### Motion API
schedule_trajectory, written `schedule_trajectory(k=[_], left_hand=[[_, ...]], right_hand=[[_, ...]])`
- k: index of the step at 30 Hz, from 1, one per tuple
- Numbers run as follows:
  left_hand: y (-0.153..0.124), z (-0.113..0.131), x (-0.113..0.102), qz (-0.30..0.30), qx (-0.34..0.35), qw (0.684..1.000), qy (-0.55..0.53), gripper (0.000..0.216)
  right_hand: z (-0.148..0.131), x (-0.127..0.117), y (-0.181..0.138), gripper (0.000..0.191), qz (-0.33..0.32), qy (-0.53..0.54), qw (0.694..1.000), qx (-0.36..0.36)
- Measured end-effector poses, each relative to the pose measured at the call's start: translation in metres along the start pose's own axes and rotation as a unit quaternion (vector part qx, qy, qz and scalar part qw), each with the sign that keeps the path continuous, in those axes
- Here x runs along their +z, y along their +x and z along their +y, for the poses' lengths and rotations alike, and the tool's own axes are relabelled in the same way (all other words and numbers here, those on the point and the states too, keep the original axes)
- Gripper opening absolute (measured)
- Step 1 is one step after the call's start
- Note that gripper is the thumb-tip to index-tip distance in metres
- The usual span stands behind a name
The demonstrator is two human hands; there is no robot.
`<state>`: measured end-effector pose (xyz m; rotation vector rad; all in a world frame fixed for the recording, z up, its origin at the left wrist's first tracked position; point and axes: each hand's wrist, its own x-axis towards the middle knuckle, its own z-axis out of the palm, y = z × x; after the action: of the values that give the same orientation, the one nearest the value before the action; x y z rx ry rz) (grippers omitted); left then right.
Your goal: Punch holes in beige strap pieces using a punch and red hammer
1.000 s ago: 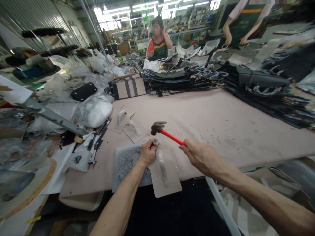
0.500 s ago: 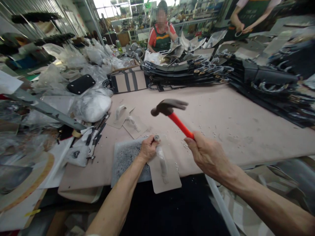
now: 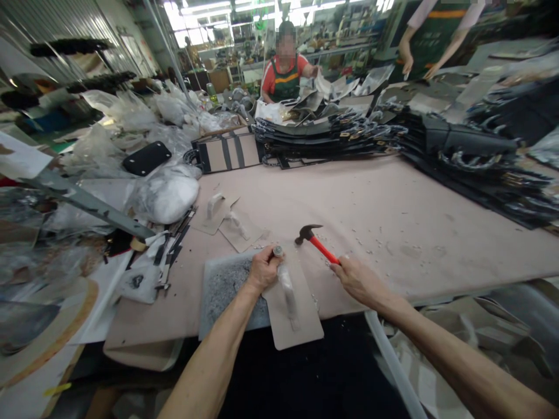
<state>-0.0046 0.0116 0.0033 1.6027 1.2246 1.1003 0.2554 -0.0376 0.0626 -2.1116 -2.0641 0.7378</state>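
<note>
My left hand [image 3: 261, 271] is closed around a small metal punch [image 3: 277, 251], held upright on a tan leather piece [image 3: 294, 317] that carries a plastic-wrapped strap. The piece lies partly on a grey pitted cutting pad [image 3: 222, 288] at the table's near edge. My right hand [image 3: 358, 280] grips the red handle of a hammer [image 3: 315, 241]. Its dark head rests low, on or just above the table, a little to the right of the punch.
The pinkish worktable [image 3: 393, 215] bears scattered white punch scraps. Two more tan pieces [image 3: 227, 218] lie beyond the pad. Plastic bags and clutter [image 3: 161, 195] fill the left. Stacks of black bag parts [image 3: 437, 139] line the far side, where two people in aprons work.
The hammer was raised high half a second ago and has come down, its head now low to the right of the punch. My left hand kept the punch in place.
</note>
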Motion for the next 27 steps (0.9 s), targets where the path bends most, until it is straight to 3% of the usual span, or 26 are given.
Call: schedule_trajectory(k=[2,4,5,7,10,13,18,21,24,27], left_hand=[[0.000,0.000,0.000,0.001,-0.008,1.000,-0.008,0.012],[0.000,-0.001,0.001,0.004,-0.009,1.000,-0.012,0.012],[0.000,-0.001,0.001,0.008,-0.009,1.000,-0.014,0.012],[0.000,-0.001,0.001,0.017,-0.013,1.000,-0.020,0.013],[0.003,-0.002,0.002,0.044,-0.029,0.998,-0.041,0.017],[0.008,-0.004,0.003,0.097,-0.062,0.988,-0.105,0.019],[0.013,-0.004,0.004,0.148,-0.093,0.965,-0.196,0.028],[0.013,0.005,-0.004,0.190,-0.094,0.951,-0.226,0.032],[0.013,0.026,-0.025,0.207,-0.050,0.955,-0.207,0.032],[0.013,0.052,-0.049,0.232,0.018,0.955,-0.185,0.029]], right_hand=[[-0.009,0.009,-0.003,0.027,0.070,-0.043,0.996,-0.038],[-0.030,0.016,-0.013,0.039,0.140,-0.011,0.982,-0.124],[-0.044,0.019,-0.018,0.047,0.141,0.025,0.975,-0.172],[-0.071,0.028,-0.027,0.053,0.074,0.079,0.964,-0.242],[-0.093,0.040,-0.030,0.039,-0.042,0.071,0.960,-0.268],[-0.088,0.038,-0.022,0.036,-0.082,0.066,0.951,-0.290],[-0.070,0.010,-0.004,0.057,-0.143,0.003,0.908,-0.393],[-0.075,0.006,0.001,0.041,-0.080,-0.078,0.900,-0.422],[-0.089,0.010,0.001,0.018,-0.018,-0.121,0.875,-0.469],[-0.102,0.011,-0.001,0.017,0.058,-0.138,0.919,-0.365]])
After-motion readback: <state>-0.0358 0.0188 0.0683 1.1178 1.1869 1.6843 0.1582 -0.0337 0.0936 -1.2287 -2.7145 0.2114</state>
